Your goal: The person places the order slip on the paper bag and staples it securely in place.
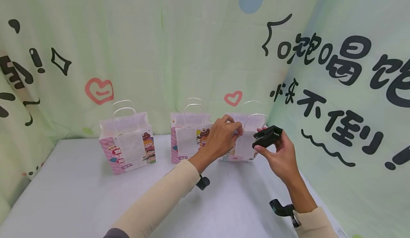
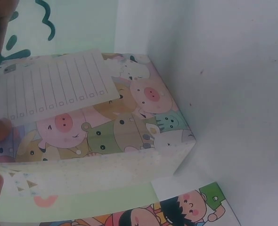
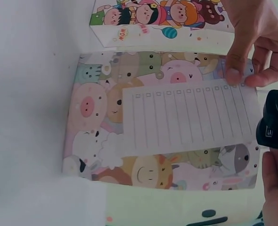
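At the far right of the table stands a paper gift bag (image 3: 87, 96) printed with cartoon animals. A lined checklist sheet (image 3: 188, 117) lies against its front. My left hand (image 1: 222, 135) pinches the sheet and the bag's rim near a top corner, with the thumb over the paper. A black stapler (image 1: 268, 136) is gripped in my right hand (image 1: 283, 156), beside the bag's top edge. In the right wrist view the stapler (image 3: 274, 120) sits just off the sheet's upper edge. How far its mouth reaches over the paper is hidden.
Two pink gift bags with cartoon children, the left bag (image 1: 126, 142) and the middle bag (image 1: 189, 138), stand along the back of the white table (image 1: 77, 195). Each has a lined sheet on its front and white loop handles. Printed curtains (image 1: 137, 53) hang behind and to the right.
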`<state>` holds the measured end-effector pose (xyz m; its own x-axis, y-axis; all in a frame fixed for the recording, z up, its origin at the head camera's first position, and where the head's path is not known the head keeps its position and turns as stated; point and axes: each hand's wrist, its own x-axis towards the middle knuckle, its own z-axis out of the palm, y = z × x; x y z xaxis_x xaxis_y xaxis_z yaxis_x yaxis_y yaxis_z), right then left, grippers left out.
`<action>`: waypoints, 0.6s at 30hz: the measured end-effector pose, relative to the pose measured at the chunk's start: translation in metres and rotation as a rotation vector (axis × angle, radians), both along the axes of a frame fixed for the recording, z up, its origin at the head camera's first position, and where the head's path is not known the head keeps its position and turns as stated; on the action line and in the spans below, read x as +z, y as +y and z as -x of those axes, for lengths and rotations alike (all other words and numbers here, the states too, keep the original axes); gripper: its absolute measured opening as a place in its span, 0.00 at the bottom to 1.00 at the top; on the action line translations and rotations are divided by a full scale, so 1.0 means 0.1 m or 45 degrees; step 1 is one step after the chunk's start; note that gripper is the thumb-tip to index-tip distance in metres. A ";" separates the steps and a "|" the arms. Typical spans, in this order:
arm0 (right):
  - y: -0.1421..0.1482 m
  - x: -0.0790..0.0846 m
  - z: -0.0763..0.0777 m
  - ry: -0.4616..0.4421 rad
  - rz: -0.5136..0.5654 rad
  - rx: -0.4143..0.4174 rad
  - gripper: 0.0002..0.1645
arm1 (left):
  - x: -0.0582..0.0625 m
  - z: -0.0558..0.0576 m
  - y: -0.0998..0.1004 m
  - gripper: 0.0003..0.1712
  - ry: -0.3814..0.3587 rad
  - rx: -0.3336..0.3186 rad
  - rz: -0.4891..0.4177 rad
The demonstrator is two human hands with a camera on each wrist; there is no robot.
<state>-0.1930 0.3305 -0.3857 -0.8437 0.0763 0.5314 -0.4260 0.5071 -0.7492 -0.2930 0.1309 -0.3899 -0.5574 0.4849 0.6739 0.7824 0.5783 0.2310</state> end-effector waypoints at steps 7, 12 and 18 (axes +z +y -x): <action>-0.07 0.07 0.11 0.027 -0.036 -0.013 0.36 | -0.01 0.00 0.00 0.04 0.020 -0.007 -0.004; -0.10 0.08 0.18 0.038 -0.052 -0.010 0.36 | -0.03 0.01 0.01 0.04 0.027 -0.006 -0.012; -0.13 0.09 0.22 0.054 -0.099 -0.005 0.36 | -0.02 0.01 -0.01 0.04 0.022 -0.018 -0.009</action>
